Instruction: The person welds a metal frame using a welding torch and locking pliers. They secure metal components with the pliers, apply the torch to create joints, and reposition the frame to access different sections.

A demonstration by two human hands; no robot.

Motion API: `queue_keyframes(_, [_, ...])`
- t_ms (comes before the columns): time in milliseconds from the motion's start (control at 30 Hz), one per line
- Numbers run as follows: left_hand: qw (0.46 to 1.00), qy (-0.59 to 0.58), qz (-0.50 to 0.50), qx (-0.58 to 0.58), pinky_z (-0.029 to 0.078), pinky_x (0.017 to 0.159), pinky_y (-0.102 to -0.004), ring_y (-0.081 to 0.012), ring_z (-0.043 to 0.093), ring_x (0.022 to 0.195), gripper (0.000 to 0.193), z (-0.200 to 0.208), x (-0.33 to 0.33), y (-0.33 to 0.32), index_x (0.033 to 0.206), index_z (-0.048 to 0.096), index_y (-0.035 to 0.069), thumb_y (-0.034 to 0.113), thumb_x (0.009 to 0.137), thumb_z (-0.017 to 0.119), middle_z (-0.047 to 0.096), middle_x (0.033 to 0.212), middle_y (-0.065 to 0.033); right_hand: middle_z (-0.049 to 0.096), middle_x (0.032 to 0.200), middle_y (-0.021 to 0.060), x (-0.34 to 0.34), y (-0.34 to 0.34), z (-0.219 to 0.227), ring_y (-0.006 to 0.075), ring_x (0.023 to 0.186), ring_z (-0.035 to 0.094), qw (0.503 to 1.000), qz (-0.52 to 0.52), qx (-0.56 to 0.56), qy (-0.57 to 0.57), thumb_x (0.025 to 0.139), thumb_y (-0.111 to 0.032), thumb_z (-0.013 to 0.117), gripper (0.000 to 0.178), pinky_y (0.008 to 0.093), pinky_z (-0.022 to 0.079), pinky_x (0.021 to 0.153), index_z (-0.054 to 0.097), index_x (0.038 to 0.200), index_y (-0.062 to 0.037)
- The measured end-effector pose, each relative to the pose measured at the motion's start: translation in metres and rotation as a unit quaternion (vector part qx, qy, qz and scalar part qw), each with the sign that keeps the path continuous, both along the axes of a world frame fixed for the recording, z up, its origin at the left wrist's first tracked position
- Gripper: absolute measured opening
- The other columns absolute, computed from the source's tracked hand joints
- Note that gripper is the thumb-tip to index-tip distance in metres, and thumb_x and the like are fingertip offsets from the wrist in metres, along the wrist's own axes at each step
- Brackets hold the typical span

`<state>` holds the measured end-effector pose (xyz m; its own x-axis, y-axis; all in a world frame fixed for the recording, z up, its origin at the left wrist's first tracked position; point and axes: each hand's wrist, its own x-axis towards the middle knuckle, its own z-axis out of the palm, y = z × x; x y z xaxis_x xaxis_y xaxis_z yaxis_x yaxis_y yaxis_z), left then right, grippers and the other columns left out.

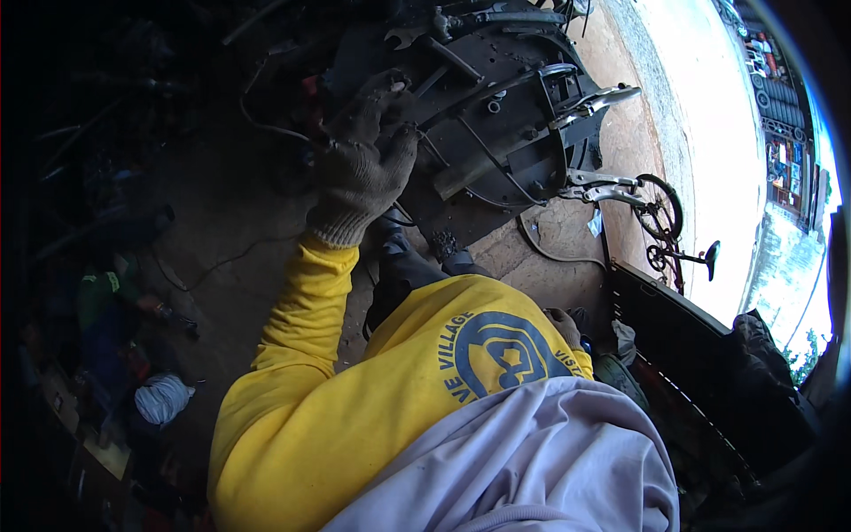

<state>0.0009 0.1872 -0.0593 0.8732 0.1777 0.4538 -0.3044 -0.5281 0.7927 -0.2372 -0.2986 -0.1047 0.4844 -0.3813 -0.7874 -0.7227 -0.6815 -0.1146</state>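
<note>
My left hand [368, 164], in a grey-brown knit glove, is raised at the left edge of a dark metal workbench [523, 133]. Its thumb and fingers stand apart, slightly curved, and I see nothing between them. Close behind it is a small red thing [310, 86], too dark to make out. On the bench lie an open-end wrench [408, 35], a hammer [454, 60], a metal bar [470, 173] and a ring-shaped nut [494, 106]. Locking clamps [596, 105] grip the right edge. My right hand [563, 324], also gloved, is low beside my body, its fingers mostly hidden.
A cable [266, 124] hangs by the bench's left side. A hose [554, 253] curves over the floor on the right, near a bicycle [660, 217] and a long dark box-like edge [665, 301]. At left, another person [111, 301] is near a pale bundle [164, 399].
</note>
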Motion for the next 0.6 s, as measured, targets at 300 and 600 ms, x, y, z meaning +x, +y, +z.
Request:
queue_keyframes(300, [0.994,-0.085,-0.044,0.056,0.053,0.079,-0.0418,-0.0249,0.069,0.086,0.035,-0.024,-0.049,0.009,0.121,0.065,0.010,0.011,0.087,0.074,0.070,0.100,-0.0072,0.072,0.096,0.0085,0.049,0.008,0.007,0.0190,0.090,0.067,0.999,-0.033,0.011,-0.030,0.102,-0.041,0.061,0.045,0.0320,0.053,0.083,0.071,0.121,-0.0012])
queue_keyframes(600, [0.994,-0.054,-0.092,0.034,0.053,0.078,-0.0427,-0.0233,0.066,0.078,0.047,-0.034,-0.072,-0.021,0.129,0.066,0.012,0.012,0.084,0.077,0.066,0.090,-0.0035,0.062,0.091,0.0031,0.163,0.028,0.045,0.0124,0.080,0.058,0.870,-0.216,0.278,-0.344,0.106,-0.059,0.047,0.067,0.0291,0.048,0.072,0.062,0.130,0.0024])
